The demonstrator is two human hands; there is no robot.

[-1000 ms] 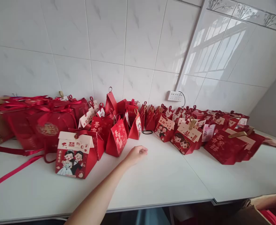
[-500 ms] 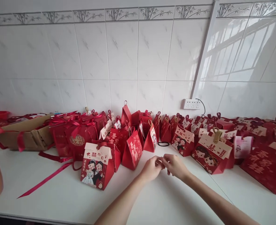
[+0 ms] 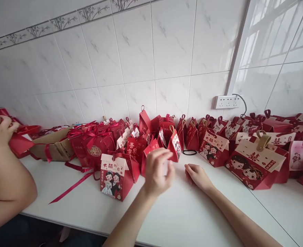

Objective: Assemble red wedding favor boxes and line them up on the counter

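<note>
My left hand (image 3: 158, 173) is raised above the white table, fingers curved and thumb held apart, with nothing in it. Behind it, partly covered, stands a red folded gift box (image 3: 146, 153). My right hand (image 3: 198, 176) rests on the tabletop with its fingers curled in, and I see nothing in it. Just beyond that hand lies a black ring-shaped band (image 3: 190, 152). To the left of my left hand is a gift box with a cartoon couple (image 3: 112, 181). A similar couple box (image 3: 213, 149) stands behind my right hand.
Many red gift boxes line the tiled wall. At left are an open cardboard box (image 3: 52, 154), a trailing red ribbon (image 3: 71, 188) and another person's arm (image 3: 15, 181), the hand at a red item (image 3: 21, 144). A power strip (image 3: 227, 102) hangs on the wall.
My hands have come apart: the left has lifted with its fingers loosened, the right stays low on the table. The view has tilted, and more of the other person's arm shows at left.
</note>
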